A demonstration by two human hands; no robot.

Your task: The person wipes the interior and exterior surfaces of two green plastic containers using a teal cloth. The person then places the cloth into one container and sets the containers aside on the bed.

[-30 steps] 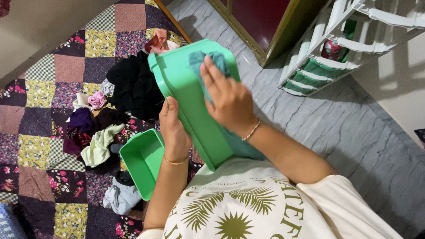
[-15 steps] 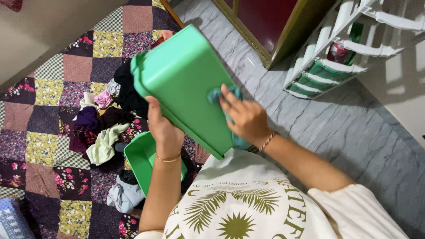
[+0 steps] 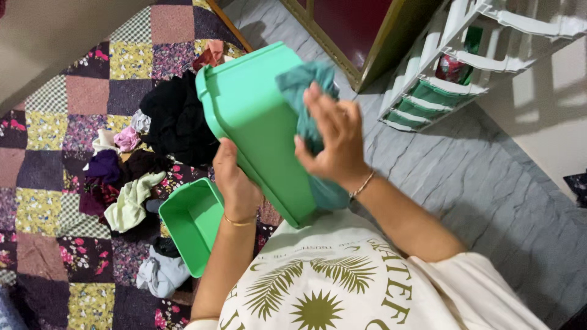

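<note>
So the big green plastic drawer [image 3: 257, 122] is held up in the air over the bed edge, tilted, long axis running from the far upper left down toward the person's chest, underside facing the camera. Left hand [image 3: 235, 183] grips its lower left side, fingers wrapped onto the edge. Right hand [image 3: 330, 140] presses a teal cloth [image 3: 302, 91] against the drawer's flat bottom, fingers spread a bit over the cloth. A smaller green drawer [image 3: 189, 223] sits open-side-up on the patchwork quilt [image 3: 55, 183], just below the left wrist. Pile of clothes [image 3: 153, 140] behind it, partly hidden by the drawer. White drawer rack [image 3: 452, 67] stands on the grey floor [image 3: 489, 183], probably holding more green drawers, hard to tell.
</note>
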